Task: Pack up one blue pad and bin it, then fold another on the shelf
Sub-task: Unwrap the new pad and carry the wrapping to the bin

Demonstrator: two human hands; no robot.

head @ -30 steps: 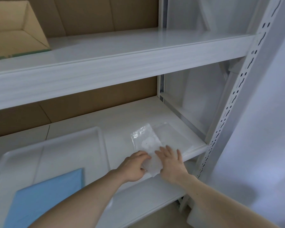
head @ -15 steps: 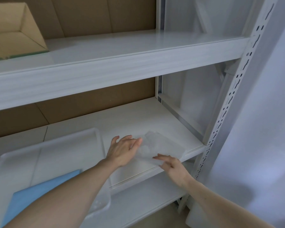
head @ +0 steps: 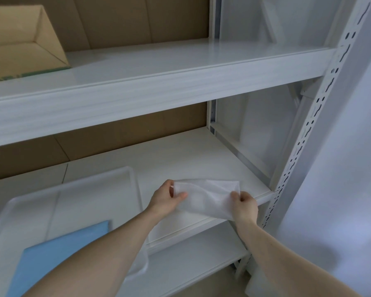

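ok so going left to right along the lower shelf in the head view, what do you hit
blue pad → clear tray it lies in → left hand → clear plastic bag held between both hands → right hand → perforated shelf upright

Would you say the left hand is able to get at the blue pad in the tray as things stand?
Probably yes, once freed. The left hand now pinches the clear bag, also held by the right hand. The blue pad lies uncovered in the open tray beneath the left forearm.
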